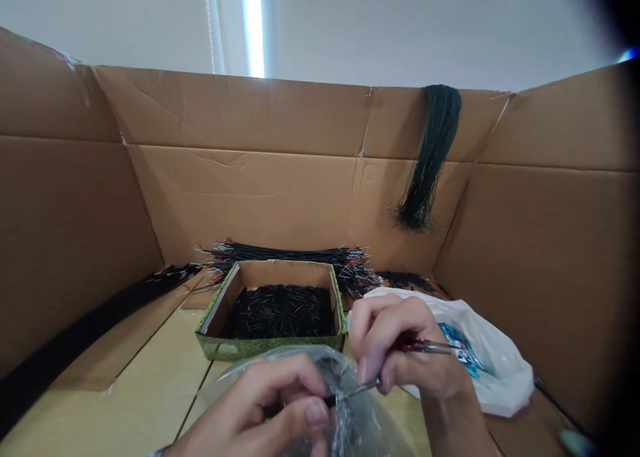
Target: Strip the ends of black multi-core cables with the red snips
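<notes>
My left hand [265, 410] is at the bottom centre, fingers pinched on a small black tube piece [330, 399] over a clear plastic bag [350, 403] of thin metallic bits. My right hand [400, 350] is closed on a red wire [425, 345] whose bare metal end points at the black piece. Just behind the hands stands a small green-rimmed cardboard box [273, 345] filled with short black tube pieces [280, 310].
A tall cardboard screen [250, 177] walls off the wooden table [145, 390] on three sides. A black wire bundle [430, 157] hangs over its top edge. More black and red wire bundles [290, 253] lie behind the box. A white plastic bag [495, 363] sits on the right.
</notes>
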A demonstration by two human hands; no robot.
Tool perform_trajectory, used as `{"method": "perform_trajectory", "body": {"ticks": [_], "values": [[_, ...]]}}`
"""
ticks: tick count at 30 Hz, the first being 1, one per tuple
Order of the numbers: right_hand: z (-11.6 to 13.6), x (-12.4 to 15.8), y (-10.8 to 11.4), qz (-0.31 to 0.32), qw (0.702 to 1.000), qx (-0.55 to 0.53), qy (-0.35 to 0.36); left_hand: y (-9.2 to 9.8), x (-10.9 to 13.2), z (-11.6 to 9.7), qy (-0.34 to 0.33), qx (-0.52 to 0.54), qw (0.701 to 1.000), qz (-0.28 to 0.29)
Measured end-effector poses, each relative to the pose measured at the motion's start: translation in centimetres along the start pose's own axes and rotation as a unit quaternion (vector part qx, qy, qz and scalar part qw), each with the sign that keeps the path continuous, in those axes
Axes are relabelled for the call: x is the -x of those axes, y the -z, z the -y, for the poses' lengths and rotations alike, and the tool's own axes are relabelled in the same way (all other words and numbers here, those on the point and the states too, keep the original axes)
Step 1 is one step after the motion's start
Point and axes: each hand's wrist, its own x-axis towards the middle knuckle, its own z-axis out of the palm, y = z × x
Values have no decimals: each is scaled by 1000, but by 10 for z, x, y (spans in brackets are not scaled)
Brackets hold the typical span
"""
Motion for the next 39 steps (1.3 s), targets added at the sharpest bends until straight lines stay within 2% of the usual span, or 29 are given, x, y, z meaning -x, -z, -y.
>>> {"method": "perform_trajectory", "body": {"ticks": [4, 8, 12, 16, 19, 23, 26, 30, 35, 37, 39], "values": [[-16, -8, -13, -27, 995, -85, 40, -6, -3, 4, 17, 135, 990, 45], [-38, -21, -27, -33, 970, -217, 103, -5, -3, 0, -35, 123, 990, 62], [-38, -21, -26, -34, 979, -188, 68, 2, 1, -2, -43, 78, 996, 10], [-22, -9, -15, -40, 983, -161, 83, 4, 4, 1, -43, 76, 996, 0], [-14, -4, -14, -6, 988, -128, 91, 1, 4, 1, -23, 95, 995, 17], [-13, -8, -19, 32, 988, -108, 102, -2, 2, -7, 11, 77, 995, 69], [-18, -11, -21, 23, 984, -129, 120, -2, -3, -14, 10, 62, 993, 99], [-36, -13, -27, -4, 973, -203, 106, -3, -8, -17, -2, 85, 990, 114], [-48, -18, -57, -42, 934, -339, 101, -2, -3, -11, -3, 114, 990, 88], [-45, -20, -67, -63, 924, -372, 64, 1, 0, -9, 1, 110, 991, 78], [-41, -21, -71, -79, 936, -343, 15, 4, 1, -9, -8, 84, 994, 67]]}}
